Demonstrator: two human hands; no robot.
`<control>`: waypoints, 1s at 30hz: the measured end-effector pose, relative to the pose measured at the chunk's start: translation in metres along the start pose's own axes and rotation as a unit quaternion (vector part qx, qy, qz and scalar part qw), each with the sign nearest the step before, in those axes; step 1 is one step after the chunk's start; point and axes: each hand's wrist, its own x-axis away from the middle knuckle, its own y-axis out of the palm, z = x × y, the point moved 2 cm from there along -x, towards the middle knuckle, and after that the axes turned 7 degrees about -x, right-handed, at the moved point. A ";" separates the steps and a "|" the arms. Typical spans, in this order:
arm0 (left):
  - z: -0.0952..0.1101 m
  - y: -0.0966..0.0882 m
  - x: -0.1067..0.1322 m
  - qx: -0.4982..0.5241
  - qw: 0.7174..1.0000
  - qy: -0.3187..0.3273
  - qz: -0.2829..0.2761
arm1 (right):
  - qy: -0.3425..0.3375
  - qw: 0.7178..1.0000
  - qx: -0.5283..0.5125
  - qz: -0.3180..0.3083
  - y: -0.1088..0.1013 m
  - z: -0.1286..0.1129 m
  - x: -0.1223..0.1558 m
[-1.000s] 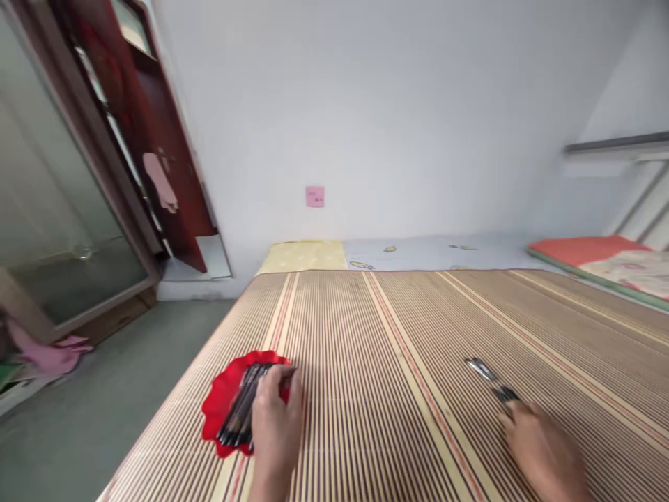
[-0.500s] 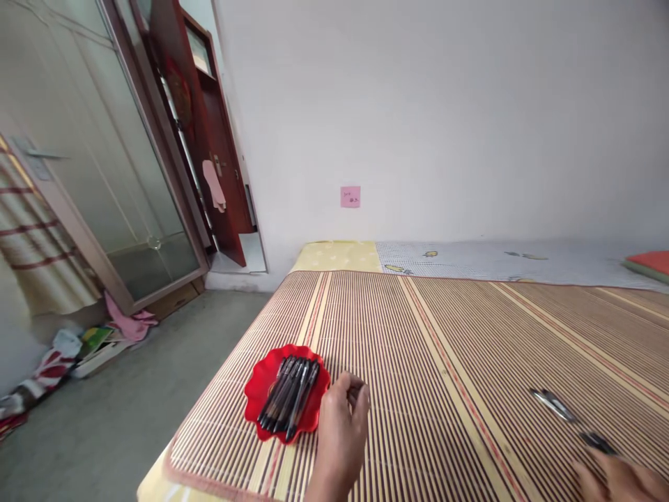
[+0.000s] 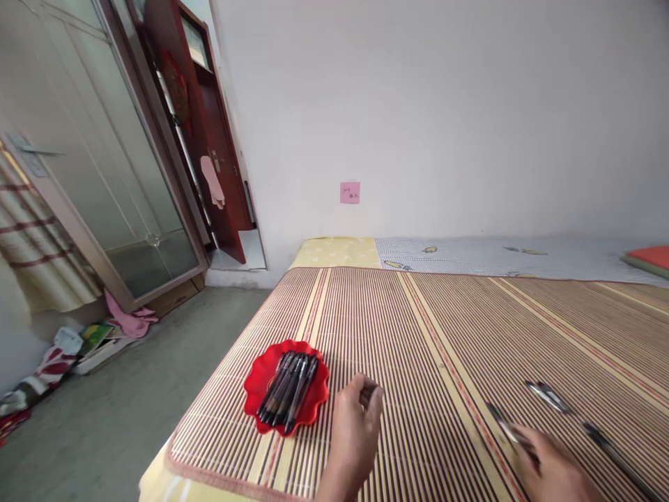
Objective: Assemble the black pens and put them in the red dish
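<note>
My left hand [image 3: 357,429] is closed loosely, thumb against curled fingers, just right of a red scalloped dish [image 3: 251,390]; I see nothing in it. Several dark pens [image 3: 289,394] lie side by side in the dish, slanting the same way. At lower right, my right hand [image 3: 554,464] grips a pen [image 3: 504,423] with clear and black parts, its tip pointing up and left over the mat. Beyond that hand lies what looks like a pair of pens [image 3: 546,396] close together. Another black pen [image 3: 617,457] lies further right, running toward the frame's edge.
A striped bamboo mat [image 3: 387,328] covers the bed, with its left edge above a grey floor [image 3: 172,390]. A white wall [image 3: 444,111] with a pink note [image 3: 350,192] stands behind. Clothes [image 3: 52,362] lie on the floor by a glass door [image 3: 115,174].
My right hand has moved left with a pen in its grip, and the black pen on the mat shows more fully. My left hand has shifted slightly right, away from the dish.
</note>
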 end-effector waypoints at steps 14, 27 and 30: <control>-0.026 0.054 -0.001 0.351 0.907 -0.178 -0.149 | 0.001 0.976 -0.210 -0.062 -0.015 -0.145 0.008; -0.028 0.036 -0.008 0.338 0.923 -0.157 -0.096 | 0.077 0.971 0.224 0.025 -0.078 0.026 -0.014; -0.027 0.034 -0.004 0.339 0.922 -0.161 -0.091 | 0.049 0.976 0.209 0.027 -0.068 0.040 -0.009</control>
